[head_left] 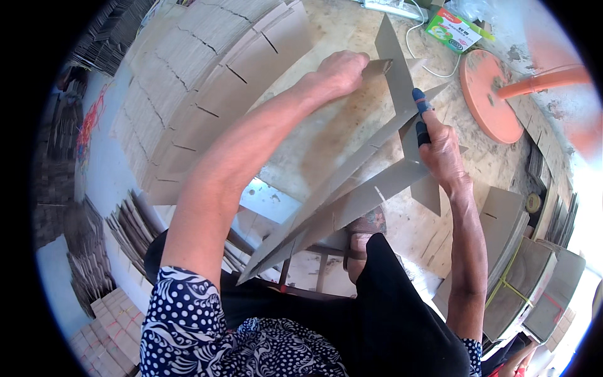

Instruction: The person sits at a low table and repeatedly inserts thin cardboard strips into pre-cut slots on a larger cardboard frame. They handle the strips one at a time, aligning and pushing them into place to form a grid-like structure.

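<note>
Grey cardboard strips, slotted across one another, form a partly spread divider (355,205) in front of me. Its long strips slant down toward my lap. Closed in a fist, my left hand (342,72) grips the end of a short cardboard strip (379,66) that meets a tall cross strip (394,70). My right hand (441,147) pinches the divider from the right side, with dark blue covers on two of its digits. Part of what its fingers hold is hidden behind the hand and the cardboard.
Slotted cardboard sheets (207,94) lie in a big fanned stack on the left of the worktable (292,141). An orange round base with a post (493,97) stands far right, near a green-and-white box (452,30) and a white cable. Tied cardboard bundles (521,289) sit lower right.
</note>
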The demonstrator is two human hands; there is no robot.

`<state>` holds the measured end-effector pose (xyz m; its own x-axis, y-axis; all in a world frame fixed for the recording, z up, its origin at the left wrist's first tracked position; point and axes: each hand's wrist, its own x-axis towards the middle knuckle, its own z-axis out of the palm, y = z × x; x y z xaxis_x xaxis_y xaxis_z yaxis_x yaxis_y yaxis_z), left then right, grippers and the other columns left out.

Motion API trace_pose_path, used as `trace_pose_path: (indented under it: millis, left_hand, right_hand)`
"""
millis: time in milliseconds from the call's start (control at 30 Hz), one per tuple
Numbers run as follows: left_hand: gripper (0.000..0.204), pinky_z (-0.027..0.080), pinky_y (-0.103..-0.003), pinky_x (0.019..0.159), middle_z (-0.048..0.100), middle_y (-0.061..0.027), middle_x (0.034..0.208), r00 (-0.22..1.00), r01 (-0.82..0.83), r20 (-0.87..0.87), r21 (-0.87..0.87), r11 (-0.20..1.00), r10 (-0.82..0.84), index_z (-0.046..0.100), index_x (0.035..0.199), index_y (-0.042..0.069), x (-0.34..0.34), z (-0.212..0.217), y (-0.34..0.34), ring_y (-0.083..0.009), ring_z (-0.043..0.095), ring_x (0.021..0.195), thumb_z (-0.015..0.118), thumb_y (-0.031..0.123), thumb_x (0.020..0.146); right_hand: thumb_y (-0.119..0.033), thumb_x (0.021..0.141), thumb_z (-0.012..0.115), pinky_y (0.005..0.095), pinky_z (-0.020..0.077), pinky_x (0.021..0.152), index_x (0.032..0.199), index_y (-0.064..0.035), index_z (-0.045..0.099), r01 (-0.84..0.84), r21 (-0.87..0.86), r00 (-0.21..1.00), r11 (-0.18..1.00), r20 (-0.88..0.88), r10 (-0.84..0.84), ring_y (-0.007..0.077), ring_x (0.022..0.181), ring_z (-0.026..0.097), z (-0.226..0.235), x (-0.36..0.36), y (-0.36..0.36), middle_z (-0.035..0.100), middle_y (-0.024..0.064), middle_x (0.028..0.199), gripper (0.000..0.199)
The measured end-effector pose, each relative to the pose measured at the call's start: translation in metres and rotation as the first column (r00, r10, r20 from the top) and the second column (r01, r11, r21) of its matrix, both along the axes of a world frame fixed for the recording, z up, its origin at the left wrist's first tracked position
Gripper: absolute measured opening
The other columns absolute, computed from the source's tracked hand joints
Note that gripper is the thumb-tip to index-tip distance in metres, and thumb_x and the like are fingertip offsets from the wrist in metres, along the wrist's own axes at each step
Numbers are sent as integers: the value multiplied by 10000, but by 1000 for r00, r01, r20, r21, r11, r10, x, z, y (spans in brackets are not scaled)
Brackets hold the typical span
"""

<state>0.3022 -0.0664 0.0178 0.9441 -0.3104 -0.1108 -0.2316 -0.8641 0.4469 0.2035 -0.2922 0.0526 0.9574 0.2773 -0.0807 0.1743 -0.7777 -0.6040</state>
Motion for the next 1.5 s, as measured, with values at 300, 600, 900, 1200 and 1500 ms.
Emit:
trace_pose_path:
  millis: [300, 600, 900, 1200, 1500]
  left_hand:
    - [84, 462, -460, 773, 575, -181, 974, 982, 60, 181, 19, 998, -62, 531, 821, -1, -12, 5, -9, -371, 553, 931, 481, -35, 762]
    - [398, 428, -444, 968, 484, -199, 1218, 844, 523, -131, -16, 852, -521, 562, 966, -23, -228, 61, 58, -417, 435, 1203, 703, 134, 629]
    - [364, 421, -431, 975, 482, -195, 1220, 926, 377, 12, -4, 926, -377, 548, 1010, -40, -229, 42, 98, -406, 453, 1182, 684, 119, 712]
    - [353, 441, -430, 938, 493, -199, 1200, 882, 348, 381, -125, 929, -279, 556, 990, -53, -277, 52, 85, -402, 462, 1169, 671, 66, 677]
    - [258, 460, -477, 703, 597, -255, 853, 991, -120, -95, -339, 933, 92, 505, 1019, -7, -353, 12, 66, -443, 583, 832, 548, -20, 764]
  right_hand:
    - [64, 704, 503, 482, 470, 711, 1438, -175, 294, -117, -125, 993, 985, -8, 117, 422, 789, 602, -28, 8, -6, 611, 243, 804, 799]
    - [56, 712, 450, 478, 466, 682, 1437, -200, 297, -164, -398, 963, 903, 132, 233, 404, 784, 607, -32, 75, -40, 614, 227, 828, 785]
    - [-84, 886, 444, 463, 473, 703, 1213, -110, 500, 5, -654, 907, 756, 321, 272, 375, 883, 608, -1, 100, -117, 611, 181, 959, 332]
    - [25, 745, 635, 470, 429, 921, 1283, 38, 453, 465, -513, 843, 722, 506, -183, 427, 1080, 515, -26, -272, -227, 535, 263, 1172, 568]
    - [37, 778, 567, 478, 407, 879, 989, 98, 499, 743, -98, 649, 662, 345, -678, 462, 1024, 498, -34, -359, -251, 516, 302, 1110, 230]
